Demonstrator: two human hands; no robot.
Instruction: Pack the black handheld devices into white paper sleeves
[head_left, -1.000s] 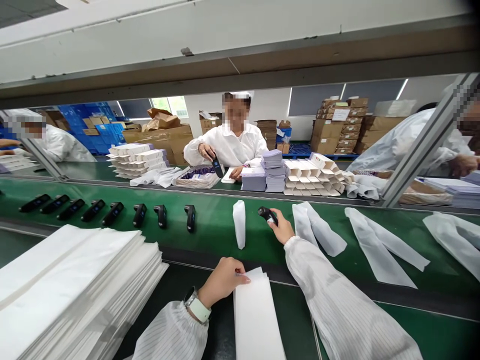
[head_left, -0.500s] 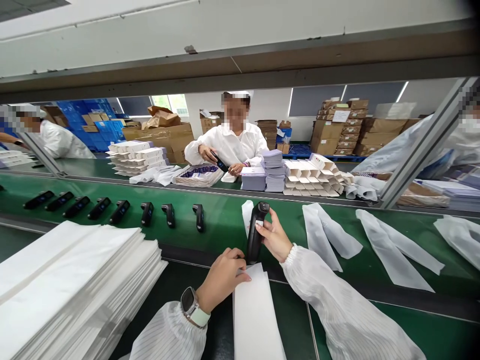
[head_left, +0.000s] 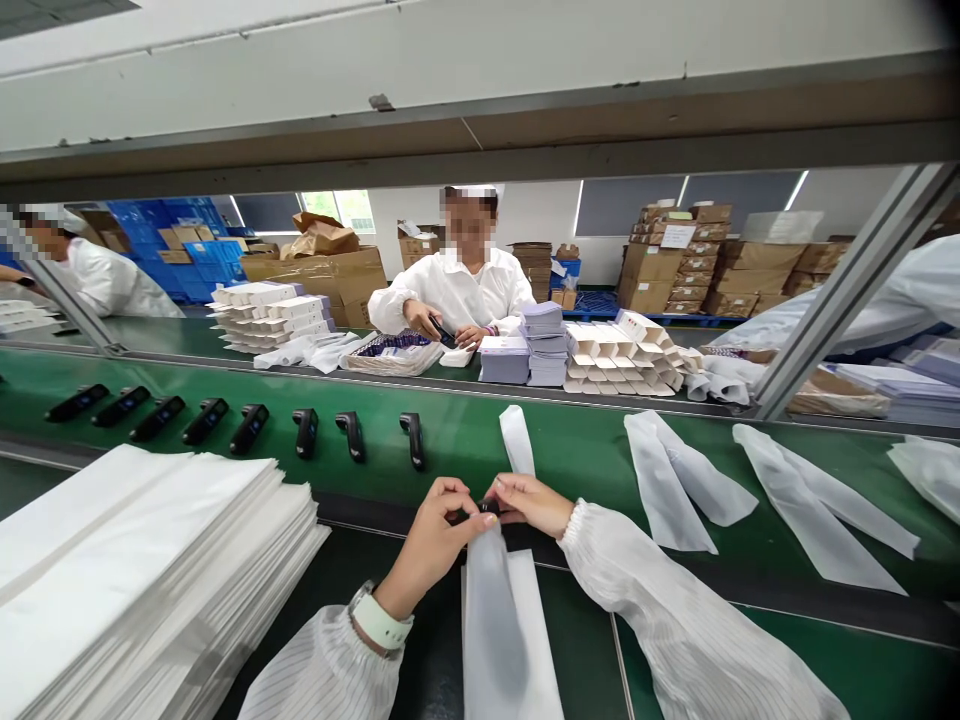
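Note:
A black handheld device (head_left: 488,507) sits inside a translucent white bag (head_left: 491,600), its dark body showing through and only its top end bare at the mouth. My left hand (head_left: 439,530) pinches the bag's mouth, its thumb against the front near that end. From the other side, my right hand (head_left: 529,500) has its fingers closed at the device's top; their exact grip is partly hidden. Below, another flat white bag (head_left: 536,620) lies under the filled one on the dark worktop.
Tall stacks of white bags (head_left: 135,560) stand at left. On the green conveyor (head_left: 465,440) lie several black devices (head_left: 305,432) and bags, some seemingly filled (head_left: 667,480). A co-worker (head_left: 472,280) sits opposite, among cartons (head_left: 622,360) and booklets (head_left: 545,345). A metal post (head_left: 840,300) rises at right.
The black device has gone from above the bag down into it, held by my right hand. My left hand now pinches the bag's mouth. Things on the conveyor have shifted right.

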